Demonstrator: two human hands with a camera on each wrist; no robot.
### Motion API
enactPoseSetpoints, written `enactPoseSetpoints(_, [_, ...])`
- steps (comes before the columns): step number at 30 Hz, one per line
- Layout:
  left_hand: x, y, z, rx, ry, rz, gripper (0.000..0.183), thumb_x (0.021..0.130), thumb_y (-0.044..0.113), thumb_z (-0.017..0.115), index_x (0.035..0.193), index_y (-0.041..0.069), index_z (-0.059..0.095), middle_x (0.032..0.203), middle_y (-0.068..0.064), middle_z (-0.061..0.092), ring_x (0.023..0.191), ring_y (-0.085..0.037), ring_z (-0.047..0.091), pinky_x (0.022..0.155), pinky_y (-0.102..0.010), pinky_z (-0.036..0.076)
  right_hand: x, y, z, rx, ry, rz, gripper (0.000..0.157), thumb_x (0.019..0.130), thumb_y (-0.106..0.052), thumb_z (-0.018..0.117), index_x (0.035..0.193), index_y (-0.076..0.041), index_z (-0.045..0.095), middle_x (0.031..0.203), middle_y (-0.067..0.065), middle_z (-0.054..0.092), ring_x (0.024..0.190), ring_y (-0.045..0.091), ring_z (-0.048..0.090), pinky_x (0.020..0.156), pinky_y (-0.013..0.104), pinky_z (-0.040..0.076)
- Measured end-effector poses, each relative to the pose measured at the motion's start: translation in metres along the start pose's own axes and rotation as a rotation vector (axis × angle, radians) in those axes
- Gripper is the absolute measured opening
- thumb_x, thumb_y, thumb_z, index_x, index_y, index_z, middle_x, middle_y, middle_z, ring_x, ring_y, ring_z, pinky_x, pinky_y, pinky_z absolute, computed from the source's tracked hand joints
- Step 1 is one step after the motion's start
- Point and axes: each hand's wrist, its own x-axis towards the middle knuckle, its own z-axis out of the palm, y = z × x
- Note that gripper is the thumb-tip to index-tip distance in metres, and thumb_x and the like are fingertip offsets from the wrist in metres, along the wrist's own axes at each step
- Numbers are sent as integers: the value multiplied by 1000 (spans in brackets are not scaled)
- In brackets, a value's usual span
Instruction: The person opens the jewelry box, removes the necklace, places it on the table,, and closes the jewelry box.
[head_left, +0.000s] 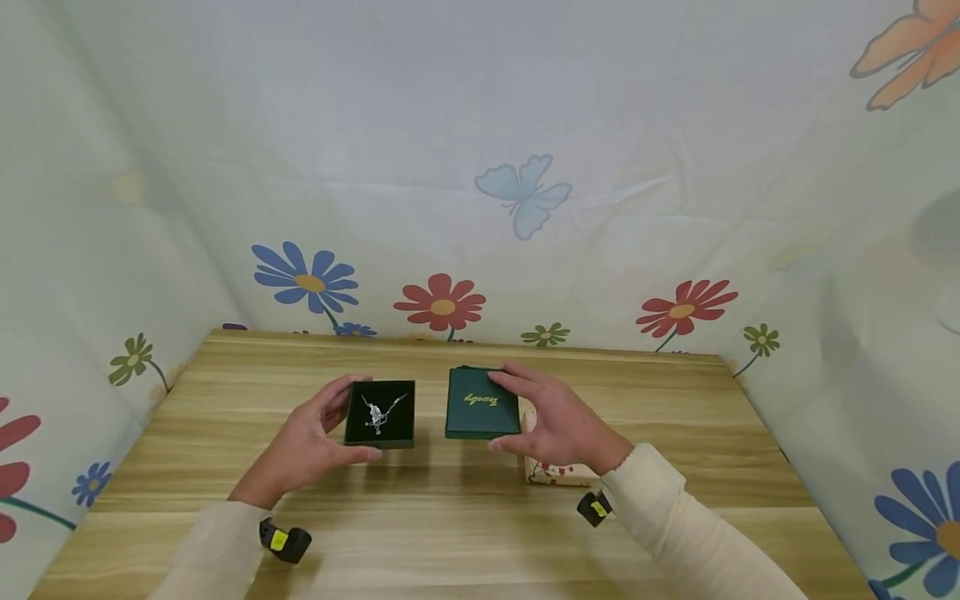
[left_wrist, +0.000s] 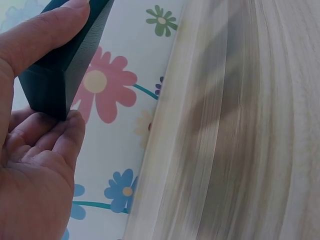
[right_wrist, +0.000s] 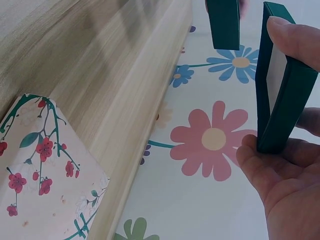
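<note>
In the head view my left hand (head_left: 303, 437) grips the base of a dark green jewelry box (head_left: 405, 444) by its left side, thumb along the near edge. A silver necklace (head_left: 377, 417) with a sparkling pendant lies on its black lining. My right hand (head_left: 566, 417) holds the box's green lid (head_left: 480, 408), which bears gold lettering, by its right side. Lid and base are apart, side by side above the table. The right wrist view shows the lid's pale hollow underside. In the left wrist view, thumb and fingers clasp the box base (left_wrist: 47, 85) from opposite sides.
A cream box with red blossoms (head_left: 558, 473) sits on the wooden table (head_left: 420, 533) under my right hand, partly hidden by it. Behind the table's far edge hangs a white cloth (head_left: 360, 167) printed with flowers and butterflies. Both wrists carry small black cameras (head_left: 288, 543).
</note>
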Motion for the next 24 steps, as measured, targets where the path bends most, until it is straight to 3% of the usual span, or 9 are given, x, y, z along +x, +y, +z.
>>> enactPoseSetpoints(16, [-1,-7,-5,-14,-22,-8,101,72,24,97,157,17,42,157,-14,53,145,-35,50,115,-52,41,-1,2,1,-29,18,-29,87,81,-37,90,154,-12,52,164,16,43,148,39,47,114,56,49])
enactPoseSetpoints(24, [-2,-11,-8,-2,-29,-17,102,73,23,97,157,16,41,159,-15,50,148,-34,47,116,-45,41,-3,3,2,-17,13,-30,86,81,-36,91,154,-11,52,164,16,43,148,39,47,114,56,49])
